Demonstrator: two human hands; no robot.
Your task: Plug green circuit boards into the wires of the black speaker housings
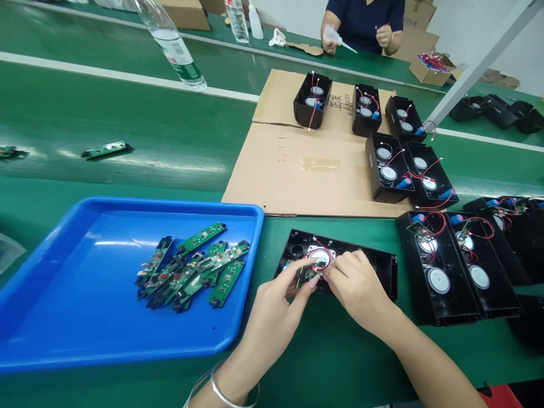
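Observation:
My left hand (274, 309) is closed on a small green circuit board (306, 275), gripped between thumb and fingers. Close against it, my right hand (359, 286) pinches at a thin red wire (328, 250) by the board's edge; its fingertips partly hide the wire's end. Both hands are over an open black speaker housing (385, 265) lying on the green table. Inside that housing a round silver speaker (319, 256) shows behind the board. To the left, a blue tray (106, 334) holds a heap of green circuit boards (191, 272).
Several black housings with speakers (437, 280) and wires stand at the right. More housings (389, 170) rest on a cardboard sheet (272, 164). A conveyor belt (178, 133) carries a loose board (107, 150) and a water bottle (176, 54). Across it, a person (365, 25) holds a white funnel-shaped thing.

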